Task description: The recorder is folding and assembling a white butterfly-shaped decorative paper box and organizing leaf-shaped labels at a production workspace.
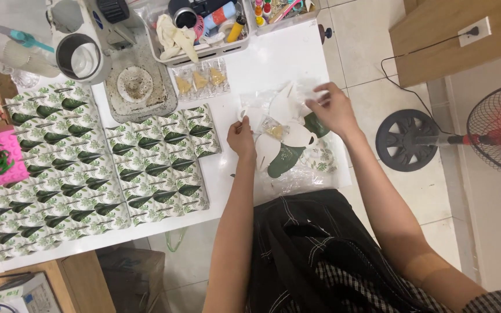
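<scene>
Left hand (241, 138) pinches a small clear packet (274, 131) for me, right hand (333, 108) grips white flat box blanks (288, 152), beside rows of leaf-print boxes (156, 165).

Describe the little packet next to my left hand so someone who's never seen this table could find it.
Start at the white table, then the pile of white and green cards at its right end. The small clear packet lies there beside the left hand. Unlike the cards, it is see-through with yellow bits inside.
</scene>
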